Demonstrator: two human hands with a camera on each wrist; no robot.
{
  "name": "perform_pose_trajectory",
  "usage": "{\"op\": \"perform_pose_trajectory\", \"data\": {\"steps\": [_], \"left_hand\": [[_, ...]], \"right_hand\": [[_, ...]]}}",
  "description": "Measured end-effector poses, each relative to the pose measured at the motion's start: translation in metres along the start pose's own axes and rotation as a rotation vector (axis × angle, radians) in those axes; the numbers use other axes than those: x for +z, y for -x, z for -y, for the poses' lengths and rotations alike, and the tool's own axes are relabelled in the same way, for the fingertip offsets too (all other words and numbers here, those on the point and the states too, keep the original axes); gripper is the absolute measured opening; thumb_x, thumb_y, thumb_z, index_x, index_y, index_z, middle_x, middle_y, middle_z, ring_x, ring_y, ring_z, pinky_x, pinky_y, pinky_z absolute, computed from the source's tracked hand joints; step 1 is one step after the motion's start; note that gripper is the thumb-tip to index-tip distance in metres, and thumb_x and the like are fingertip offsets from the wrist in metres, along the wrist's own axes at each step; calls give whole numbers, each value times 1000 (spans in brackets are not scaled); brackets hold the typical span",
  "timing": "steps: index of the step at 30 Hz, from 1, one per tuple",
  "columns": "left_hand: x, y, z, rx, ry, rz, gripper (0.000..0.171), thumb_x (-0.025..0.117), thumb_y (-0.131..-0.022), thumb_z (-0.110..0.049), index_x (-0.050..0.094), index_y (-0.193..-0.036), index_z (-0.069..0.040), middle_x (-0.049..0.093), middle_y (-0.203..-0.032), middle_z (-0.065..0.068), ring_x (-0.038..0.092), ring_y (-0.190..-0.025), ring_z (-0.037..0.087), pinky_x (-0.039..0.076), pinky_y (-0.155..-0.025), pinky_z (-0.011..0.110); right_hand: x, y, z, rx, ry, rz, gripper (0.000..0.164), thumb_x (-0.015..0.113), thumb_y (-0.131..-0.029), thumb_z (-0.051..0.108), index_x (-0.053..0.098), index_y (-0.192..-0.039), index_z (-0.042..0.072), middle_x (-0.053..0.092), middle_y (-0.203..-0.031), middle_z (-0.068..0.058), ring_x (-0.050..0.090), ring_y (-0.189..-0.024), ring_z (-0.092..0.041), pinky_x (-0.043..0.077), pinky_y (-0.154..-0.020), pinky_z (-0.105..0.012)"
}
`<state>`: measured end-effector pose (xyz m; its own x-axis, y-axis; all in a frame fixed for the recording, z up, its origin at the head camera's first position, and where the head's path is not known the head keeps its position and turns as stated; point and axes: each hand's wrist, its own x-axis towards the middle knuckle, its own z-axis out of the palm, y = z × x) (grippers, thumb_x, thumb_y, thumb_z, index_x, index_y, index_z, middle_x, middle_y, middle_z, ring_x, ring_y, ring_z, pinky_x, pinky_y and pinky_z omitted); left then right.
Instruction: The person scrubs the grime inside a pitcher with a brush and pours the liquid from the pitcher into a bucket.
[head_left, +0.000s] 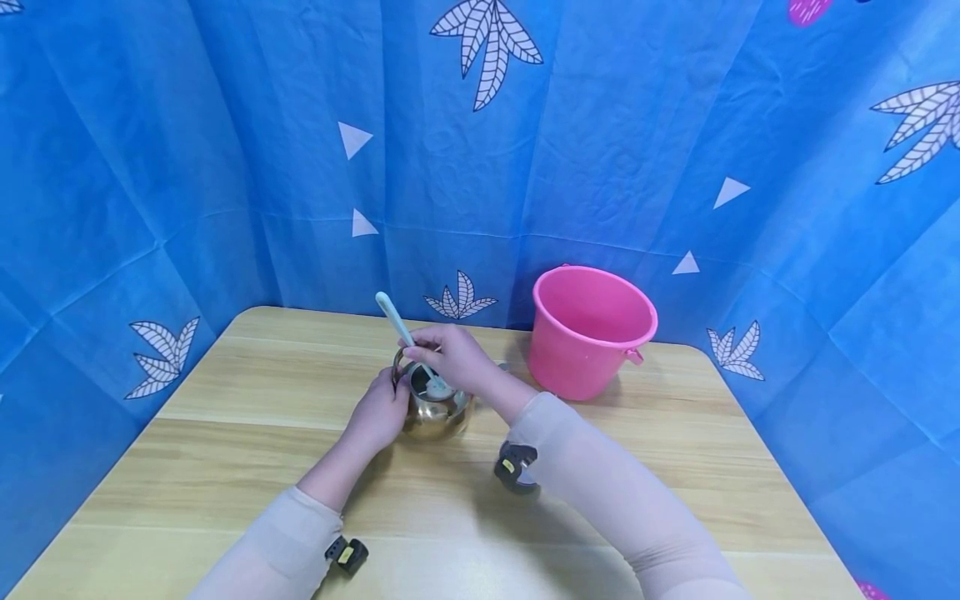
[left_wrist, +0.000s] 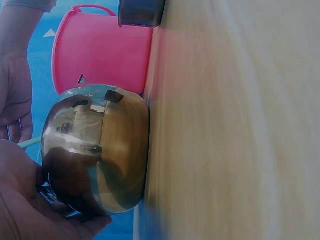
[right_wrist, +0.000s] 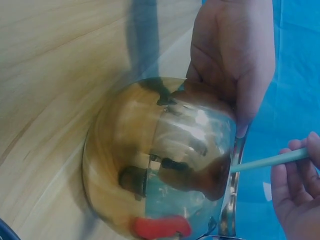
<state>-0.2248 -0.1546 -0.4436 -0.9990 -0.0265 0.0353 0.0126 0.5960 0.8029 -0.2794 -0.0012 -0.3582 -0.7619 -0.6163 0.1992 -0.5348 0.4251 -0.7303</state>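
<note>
A round, shiny gold-toned metal pot (head_left: 435,421) stands on the table, its mouth facing up. My left hand (head_left: 381,410) grips it at its left side, by the loop-shaped handle (head_left: 397,362); in the left wrist view the thumb lies along the pot's lower curve. Between the fingers and thumb of my right hand (head_left: 450,354) is a slim pale green tool (head_left: 392,312), leaning to the upper left. Its lower end reaches into the pot's mouth, and I cannot tell what kind of tool it is.
A pink bucket (head_left: 577,367) stands upright behind and right of the pot, close to the back edge. The wooden table (head_left: 247,467) meets a blue patterned curtain (head_left: 630,150) at the back and sides. Dark devices (head_left: 517,465) are strapped at both wrists.
</note>
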Motion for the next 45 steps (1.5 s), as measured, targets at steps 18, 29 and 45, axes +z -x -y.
{"op": "perform_pose_trajectory", "data": {"steps": [18, 29, 45], "left_hand": [[1, -2, -1, 9, -20, -19, 55, 30, -109, -28, 35, -144, 14, 48, -138, 34, 45, -132, 47, 38, -109, 59], [1, -2, 0, -5, -28, -16, 56, 30, -109, -30, 34, -145, 13, 47, -139, 35, 45, -133, 48, 38, -109, 60], [2, -2, 0, -15, -27, -12, 58, 30, -108, -33, 33, -146, 12, 46, -141, 34, 43, -134, 48, 37, -109, 60]], "right_hand": [[-3, -7, -10, 58, -89, -67, 20, 66, -97, 17, 76, -112, 8, 75, -94, -3, 62, -83, -9, 52, -72, -22], [-3, -9, -13, 90, -140, -102, 19, 66, -97, 15, 74, -112, 5, 71, -87, -8, 62, -77, -13, 54, -67, -23], [-3, -7, -19, 119, -147, -157, 17, 65, -98, 15, 74, -104, 2, 72, -89, -12, 69, -79, -15, 59, -71, -24]]}}
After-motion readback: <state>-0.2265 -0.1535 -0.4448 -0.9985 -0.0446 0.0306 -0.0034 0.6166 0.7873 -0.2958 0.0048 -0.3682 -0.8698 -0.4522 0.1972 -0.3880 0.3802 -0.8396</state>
